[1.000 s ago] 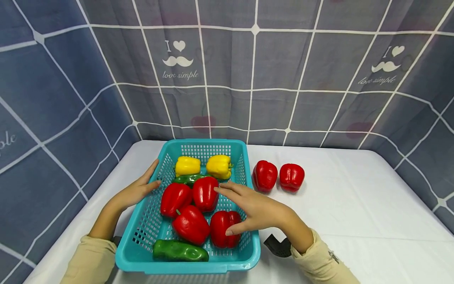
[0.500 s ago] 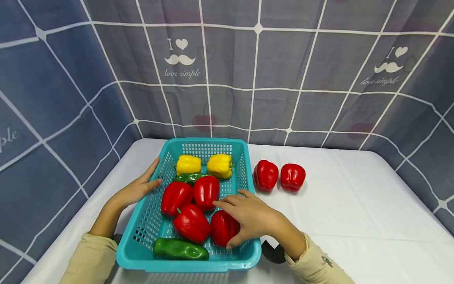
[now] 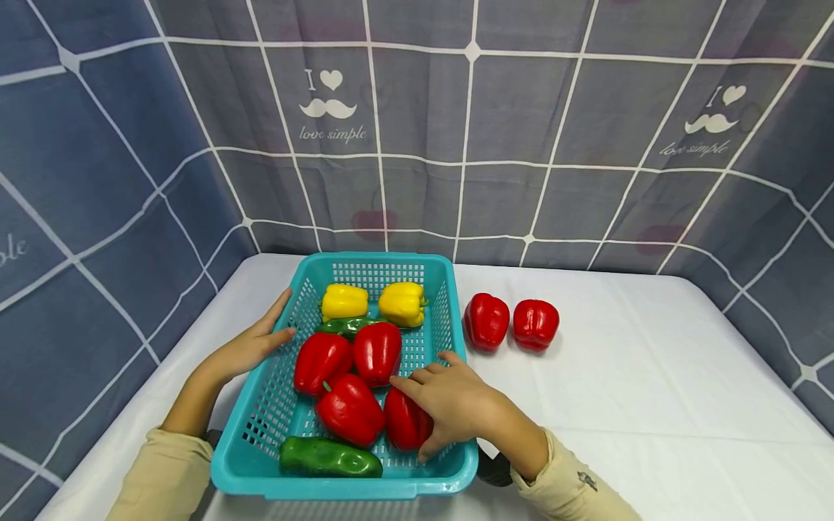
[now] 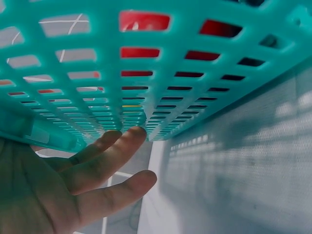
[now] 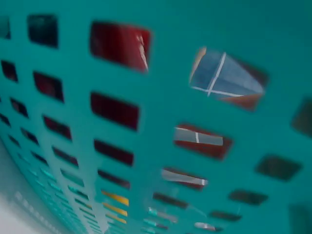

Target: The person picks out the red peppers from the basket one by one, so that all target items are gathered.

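Note:
In the head view, a turquoise plastic basket [image 3: 274, 486] holds several toy-like peppers. My right hand [image 3: 459, 401] reaches over its right rim and grips a red bell pepper [image 3: 405, 420] in the front right corner, thumb near, fingers far, partly covering it. My left hand [image 3: 250, 347] rests at the left rim, thumb over the edge; in the left wrist view its straight fingers [image 4: 117, 156] lie along the outer wall. Beside the held pepper are more red bell peppers, including one with a green stem [image 3: 350, 411]. The right wrist view shows mostly the basket's wall [image 5: 165, 87].
Two red bell peppers, one [image 3: 486, 322] near the basket and another [image 3: 536, 325] beside it, lie on the white tablecloth [image 3: 651, 376]. Inside the basket are yellow peppers [image 3: 402, 304] at the back and a long green pepper [image 3: 330, 457] in front. A checked curtain [image 3: 417, 195] surrounds the table.
My right hand has come down from above the basket onto the front right red bell pepper and now grips it, and the pepper has turned slightly. The left hand stays at the rim.

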The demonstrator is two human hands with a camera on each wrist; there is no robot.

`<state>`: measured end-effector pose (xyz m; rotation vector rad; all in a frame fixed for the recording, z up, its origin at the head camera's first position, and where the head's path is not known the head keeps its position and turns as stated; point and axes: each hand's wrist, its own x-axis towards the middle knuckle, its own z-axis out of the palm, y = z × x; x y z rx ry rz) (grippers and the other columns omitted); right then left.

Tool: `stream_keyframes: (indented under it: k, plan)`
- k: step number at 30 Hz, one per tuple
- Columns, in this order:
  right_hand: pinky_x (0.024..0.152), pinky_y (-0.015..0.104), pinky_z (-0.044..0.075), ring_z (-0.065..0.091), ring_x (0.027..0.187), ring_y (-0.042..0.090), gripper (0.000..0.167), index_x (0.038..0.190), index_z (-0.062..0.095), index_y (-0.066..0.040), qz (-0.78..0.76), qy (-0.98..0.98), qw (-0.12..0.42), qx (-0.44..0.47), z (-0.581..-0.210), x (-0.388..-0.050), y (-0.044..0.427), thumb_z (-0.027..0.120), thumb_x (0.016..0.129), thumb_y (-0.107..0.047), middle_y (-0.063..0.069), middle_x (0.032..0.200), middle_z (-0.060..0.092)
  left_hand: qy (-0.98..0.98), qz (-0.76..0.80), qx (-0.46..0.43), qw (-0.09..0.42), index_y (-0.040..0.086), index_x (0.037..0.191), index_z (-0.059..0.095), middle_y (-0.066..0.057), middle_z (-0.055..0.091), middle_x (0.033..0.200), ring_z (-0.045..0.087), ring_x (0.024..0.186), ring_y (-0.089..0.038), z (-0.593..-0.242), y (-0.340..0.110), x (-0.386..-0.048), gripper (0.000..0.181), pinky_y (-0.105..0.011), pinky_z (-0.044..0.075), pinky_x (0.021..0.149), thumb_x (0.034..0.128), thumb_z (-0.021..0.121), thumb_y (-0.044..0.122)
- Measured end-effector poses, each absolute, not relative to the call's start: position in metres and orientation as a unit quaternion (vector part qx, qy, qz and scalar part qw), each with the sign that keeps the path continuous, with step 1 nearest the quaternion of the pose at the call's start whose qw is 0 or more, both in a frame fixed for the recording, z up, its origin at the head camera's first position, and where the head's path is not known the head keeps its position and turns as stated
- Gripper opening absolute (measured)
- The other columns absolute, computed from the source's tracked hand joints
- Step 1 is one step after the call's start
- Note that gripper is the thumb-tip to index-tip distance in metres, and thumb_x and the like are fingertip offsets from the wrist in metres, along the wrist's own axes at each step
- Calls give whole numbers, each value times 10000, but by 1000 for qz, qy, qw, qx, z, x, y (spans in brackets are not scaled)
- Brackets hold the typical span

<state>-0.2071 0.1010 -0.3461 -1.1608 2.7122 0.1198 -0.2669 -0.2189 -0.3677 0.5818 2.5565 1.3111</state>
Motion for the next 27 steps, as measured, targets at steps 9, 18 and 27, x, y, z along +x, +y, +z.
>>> stream_keyframes:
  k: [9,18,27]
  plan:
    - [1001,462,345,499,1152,192,997,1408,332,-256,64,923,87,-369,-352,-206,94,789,570,-547,-42,1292,524,866,445,202,107,66,1446,-147,-247,-90,1502,132,1294,-512,-370,-219,-269,706,-593,406,901,964,359,168]
    - [919,388,385,518,1113,179,905,1396,349,-256,66,923,73,-373,-355,-207,93,772,633,-500,-35,1254,545,869,438,202,108,68,1445,-152,-246,-95,1502,114,1302,-504,-368,-219,-269,710,-609,373,926,965,360,180]
    - [916,391,399,512,1117,187,894,1396,357,-254,58,919,82,-380,-353,-209,93,769,639,-490,-27,1262,540,870,438,201,105,86,1447,-158,-238,-90,1505,117,1308,-494,-369,-221,-267,708,-631,306,966,972,356,190]
